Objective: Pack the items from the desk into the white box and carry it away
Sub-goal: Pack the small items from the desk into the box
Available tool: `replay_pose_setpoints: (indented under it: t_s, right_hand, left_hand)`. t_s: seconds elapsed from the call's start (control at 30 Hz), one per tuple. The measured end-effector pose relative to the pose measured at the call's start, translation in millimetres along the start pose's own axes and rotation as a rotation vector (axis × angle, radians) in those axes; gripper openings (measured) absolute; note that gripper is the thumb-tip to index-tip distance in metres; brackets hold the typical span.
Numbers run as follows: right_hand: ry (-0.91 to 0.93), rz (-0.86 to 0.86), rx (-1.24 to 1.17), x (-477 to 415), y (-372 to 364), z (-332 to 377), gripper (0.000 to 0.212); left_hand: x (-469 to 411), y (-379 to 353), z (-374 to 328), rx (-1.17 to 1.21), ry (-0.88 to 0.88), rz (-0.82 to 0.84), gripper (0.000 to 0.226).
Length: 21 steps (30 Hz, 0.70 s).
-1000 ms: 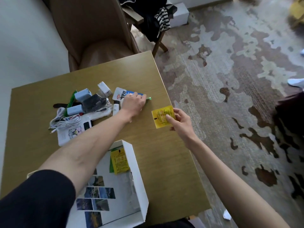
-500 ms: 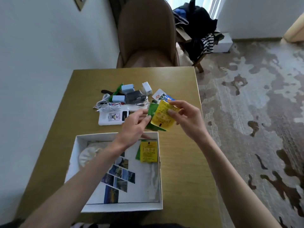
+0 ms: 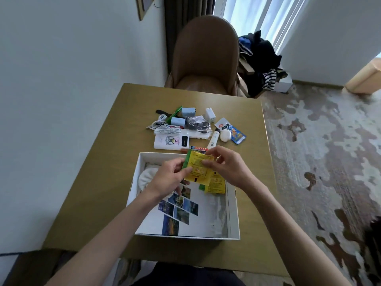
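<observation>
Both hands met over the far end of the open white cardboard box [image 3: 232,211], the left hand [image 3: 168,178] and right hand [image 3: 227,166] together pinching a small stack of flat yellow and green foil sachets [image 3: 198,167]. Just beneath them, more yellow sachets [image 3: 215,184] already lay in the box. This looked like the packing step, mid-drop. Beyond the hands, a white power bank [image 3: 171,142], cables and chargers waited on the tan wooden counter [image 3: 99,182]. Next would call for lowering, releasing, then reaching forward
</observation>
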State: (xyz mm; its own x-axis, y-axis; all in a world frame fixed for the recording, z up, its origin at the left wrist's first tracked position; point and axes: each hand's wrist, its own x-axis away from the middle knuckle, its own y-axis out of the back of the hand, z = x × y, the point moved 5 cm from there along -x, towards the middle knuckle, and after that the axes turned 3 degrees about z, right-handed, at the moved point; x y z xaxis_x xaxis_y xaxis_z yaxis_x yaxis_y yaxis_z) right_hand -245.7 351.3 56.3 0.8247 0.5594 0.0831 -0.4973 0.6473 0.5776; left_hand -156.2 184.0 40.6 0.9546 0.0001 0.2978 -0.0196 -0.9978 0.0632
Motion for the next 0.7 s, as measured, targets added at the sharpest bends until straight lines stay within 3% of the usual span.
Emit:
replay_pose_setpoints:
  t_s: [0.17,0.27,0.4,0.47,0.57,0.7]
  right_hand:
    - [-0.079,-0.189,0.309,24,7,-23,0.017]
    - [-0.221,-0.288,0.306,38,15,-42,0.017]
    - [-0.303,-0.252,0.265,47,7,-52,0.014]
    - [-0.281,-0.264,0.229,48,5,-48,0.012]
    - [-0.238,-0.282,0.21,50,3,-42,0.012]
    - [-0.223,-0.302,0.19,54,2,-43,0.018]
  left_hand:
    - [-16,-8,41,-0.148,0.192,-0.029,0.006]
    - [-33,-28,61,-0.03,0.325,-0.008,0.012]
    - [-49,-50,75,0.095,0.443,-0.063,0.015]
    - [-58,-54,75,-0.199,0.354,-0.067,0.013]
    - [-63,-55,69,-0.796,0.184,-0.042,0.03]
    - [-60,-51,69,-1.029,0.133,-0.04,0.04]
